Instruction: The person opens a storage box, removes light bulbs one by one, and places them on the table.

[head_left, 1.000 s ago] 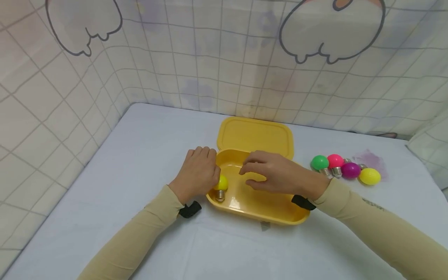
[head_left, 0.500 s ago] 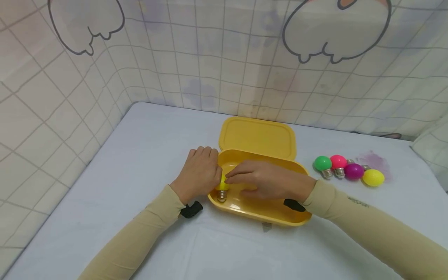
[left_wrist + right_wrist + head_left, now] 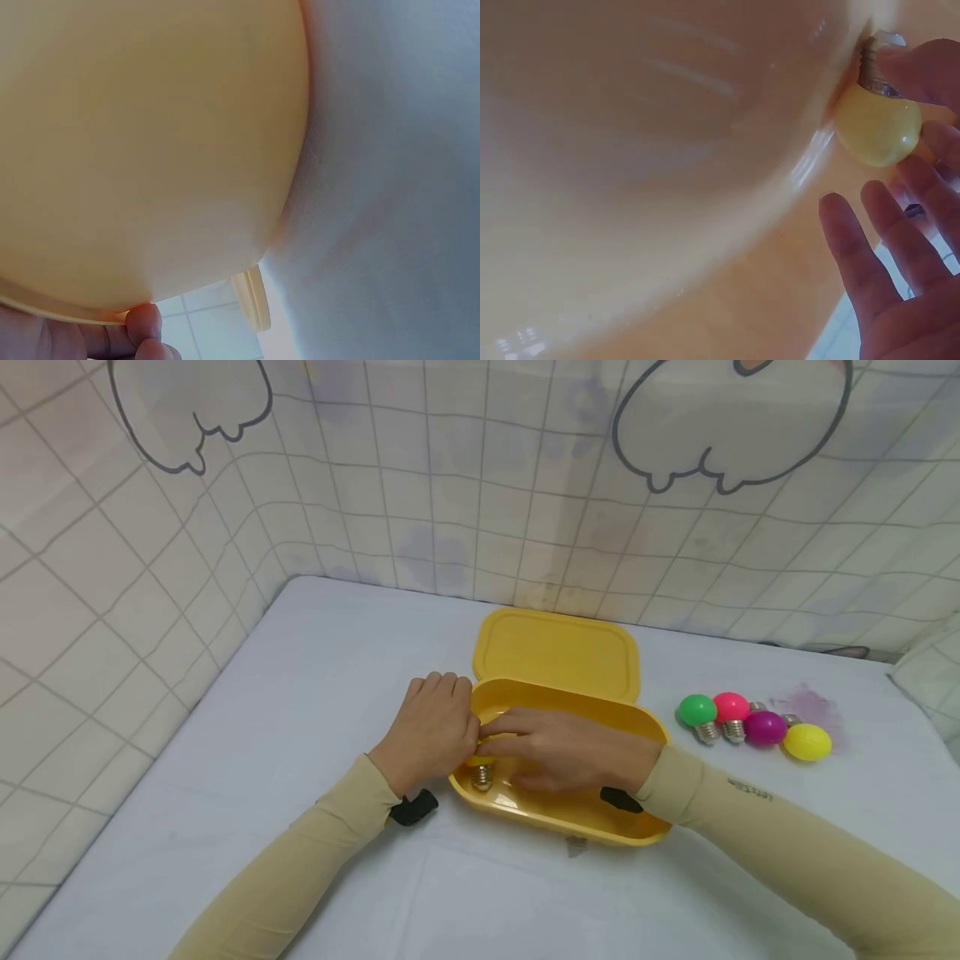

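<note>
In the head view, my left hand (image 3: 433,720) grips the left rim of a yellow plastic box (image 3: 577,822). The left wrist view has curled fingertips (image 3: 144,322) at the rim, below the box's outer wall (image 3: 157,150). A yellow light bulb (image 3: 482,775) with a silver screw base lies inside at the left end, its globe mostly covered by my hands. Over the box reaches my right hand (image 3: 558,750), fingers extended to the bulb. From the right wrist, the yellow globe (image 3: 877,126) lies against the wall, with thumb and spread fingers (image 3: 855,255) around it, not closed.
Behind the box lies its yellow lid (image 3: 557,652), flat on the white table (image 3: 337,635). To the right is a cluster of bulbs: green (image 3: 697,710), pink (image 3: 731,707), purple (image 3: 765,727) and yellow (image 3: 807,742). A grid-patterned curtain (image 3: 450,485) hangs behind.
My right hand has moved left and lower into the box, from above its middle to the yellow bulb. My left hand has kept its grip on the rim.
</note>
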The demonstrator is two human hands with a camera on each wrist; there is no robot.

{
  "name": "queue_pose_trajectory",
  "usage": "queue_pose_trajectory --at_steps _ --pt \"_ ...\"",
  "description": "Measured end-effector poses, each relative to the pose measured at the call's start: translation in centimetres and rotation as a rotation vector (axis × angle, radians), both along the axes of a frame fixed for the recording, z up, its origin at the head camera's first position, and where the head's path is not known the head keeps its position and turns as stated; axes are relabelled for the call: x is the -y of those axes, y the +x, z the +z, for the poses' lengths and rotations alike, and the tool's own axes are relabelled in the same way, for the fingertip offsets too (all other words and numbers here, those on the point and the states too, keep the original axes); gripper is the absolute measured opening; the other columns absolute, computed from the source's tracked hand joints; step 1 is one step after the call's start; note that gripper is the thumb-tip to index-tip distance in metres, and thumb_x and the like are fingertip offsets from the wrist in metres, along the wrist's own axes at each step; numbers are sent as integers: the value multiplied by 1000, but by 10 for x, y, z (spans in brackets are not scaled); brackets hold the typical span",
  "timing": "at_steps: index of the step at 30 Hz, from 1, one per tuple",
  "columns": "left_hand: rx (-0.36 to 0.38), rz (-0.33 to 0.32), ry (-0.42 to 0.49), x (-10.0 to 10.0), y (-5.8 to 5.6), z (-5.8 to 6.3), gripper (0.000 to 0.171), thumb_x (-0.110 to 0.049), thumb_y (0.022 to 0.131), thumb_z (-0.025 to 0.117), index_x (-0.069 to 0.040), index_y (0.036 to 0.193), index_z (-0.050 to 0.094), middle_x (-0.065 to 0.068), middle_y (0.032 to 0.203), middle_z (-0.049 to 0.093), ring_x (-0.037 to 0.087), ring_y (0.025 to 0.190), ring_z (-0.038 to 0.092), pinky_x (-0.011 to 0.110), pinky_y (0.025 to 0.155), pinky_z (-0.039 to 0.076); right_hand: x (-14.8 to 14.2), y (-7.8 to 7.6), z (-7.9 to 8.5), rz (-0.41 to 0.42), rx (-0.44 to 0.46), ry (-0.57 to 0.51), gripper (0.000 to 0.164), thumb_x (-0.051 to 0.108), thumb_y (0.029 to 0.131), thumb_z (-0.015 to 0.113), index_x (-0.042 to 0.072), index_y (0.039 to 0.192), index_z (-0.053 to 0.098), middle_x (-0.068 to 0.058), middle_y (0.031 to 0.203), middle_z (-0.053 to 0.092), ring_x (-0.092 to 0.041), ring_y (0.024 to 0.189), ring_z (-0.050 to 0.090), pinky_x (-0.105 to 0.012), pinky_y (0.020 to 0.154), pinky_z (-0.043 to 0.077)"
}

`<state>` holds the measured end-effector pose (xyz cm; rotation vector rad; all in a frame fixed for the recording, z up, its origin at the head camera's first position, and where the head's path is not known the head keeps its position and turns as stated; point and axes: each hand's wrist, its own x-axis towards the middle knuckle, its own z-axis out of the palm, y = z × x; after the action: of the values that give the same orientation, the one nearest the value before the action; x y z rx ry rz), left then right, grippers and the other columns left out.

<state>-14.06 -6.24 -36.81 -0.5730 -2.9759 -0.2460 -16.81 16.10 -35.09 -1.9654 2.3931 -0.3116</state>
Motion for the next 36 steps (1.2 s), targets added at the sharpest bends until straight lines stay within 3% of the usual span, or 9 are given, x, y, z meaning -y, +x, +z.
queue_pose_trajectory --at_steps 8,15,24,36 --pt "-7 -10 10 0 0 0 16 -18 99 44 -7 90 50 5 81 43 24 81 42 37 78 32 6 2 0 -12 -16 -41 41 17 89 80 16 128 67 -4 131 65 -20 122 63 -32 103 54" --pt "-4 -7 2 0 0 0 15 -19 99 44 -7 91 49 5 81 44 24 81 42 37 79 32 10 2 -1 -1 1 -43 33 17 90 80 13 120 69 -3 128 68 -19 121 63 -32 105 53" --pt "-14 -8 10 0 0 -1 16 -18 99 42 -7 89 49 5 80 43 24 80 42 37 79 33 14 6 -2 -20 -22 -76 22 24 88 81 17 106 70 -1 101 61 -14 91 57 -23 84 52" --pt "-16 -4 12 0 -1 -2 16 -19 99 43 -7 90 49 5 80 44 24 80 42 37 78 32 15 8 -2 -101 30 -42 21 26 92 77 14 108 71 -1 109 66 -15 100 62 -27 93 54"
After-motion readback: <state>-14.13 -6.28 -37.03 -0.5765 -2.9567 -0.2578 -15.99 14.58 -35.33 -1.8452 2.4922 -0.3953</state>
